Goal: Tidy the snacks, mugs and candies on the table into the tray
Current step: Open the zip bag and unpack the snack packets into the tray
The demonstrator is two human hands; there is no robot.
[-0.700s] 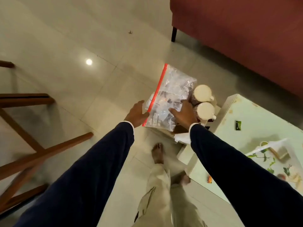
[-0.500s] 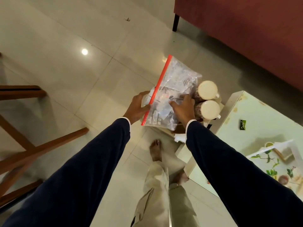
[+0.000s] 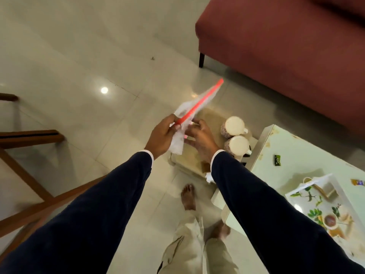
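Observation:
My left hand [image 3: 162,135] grips a clear zip bag [image 3: 177,144] with a red seal strip, lifted and turned edge-on above a beige low stand [image 3: 189,161]. My right hand [image 3: 201,139] is beside the bag with its fingers spread and the fingertips touching the plastic. Two white mugs [image 3: 234,126] [image 3: 238,145] stand on that beige stand, just right of my right hand. A floral tray [image 3: 316,179] lies on the pale table [image 3: 296,151] at the right. A green candy [image 3: 277,160] and another wrapped candy [image 3: 357,182] lie on the table.
A red sofa [image 3: 286,46] fills the upper right, its dark leg close to the stand. Wooden chair legs [image 3: 29,135] cross the left side. My bare feet [image 3: 188,198] stand on the glossy tiled floor beside the table edge.
The bag lay flat over the stand beside the mugs; now it is lifted and turned edge-on in my left hand. My right hand has come off its top to its side.

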